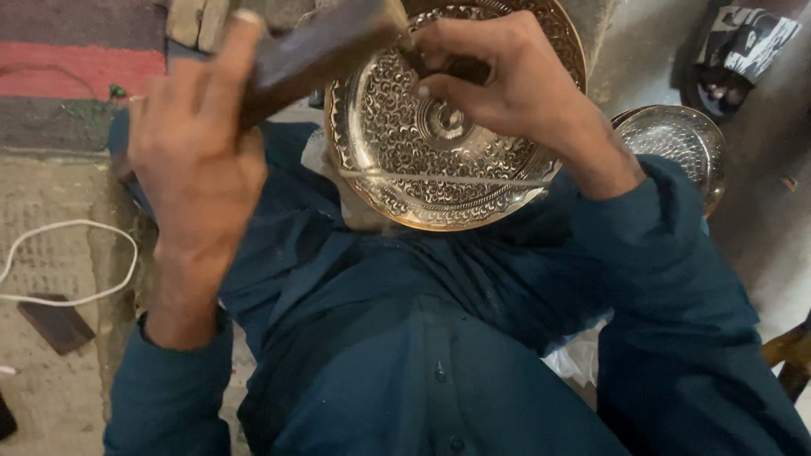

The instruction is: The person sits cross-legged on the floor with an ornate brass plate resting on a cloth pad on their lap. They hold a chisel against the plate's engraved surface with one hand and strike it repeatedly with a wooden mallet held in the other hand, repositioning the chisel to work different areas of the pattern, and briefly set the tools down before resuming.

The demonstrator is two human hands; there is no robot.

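A round brass plate (439, 173) with embossed patterns rests tilted against my lap, above my dark teal shirt. My left hand (194, 143) is shut on a dark wooden mallet (312, 46), raised over the plate's upper left edge. My right hand (507, 80) pinches a small dark punch tool (463, 69) against the plate's upper middle. A thin line crosses the plate's lower part. The mallet's head end is partly cut off by the top of the frame.
A second embossed metal plate (680, 143) lies on the floor at right. Another person's sandalled foot (739, 51) is at top right. A white cable (80, 253) and a flat dark piece (55, 323) lie left, beside a striped rug (76, 67).
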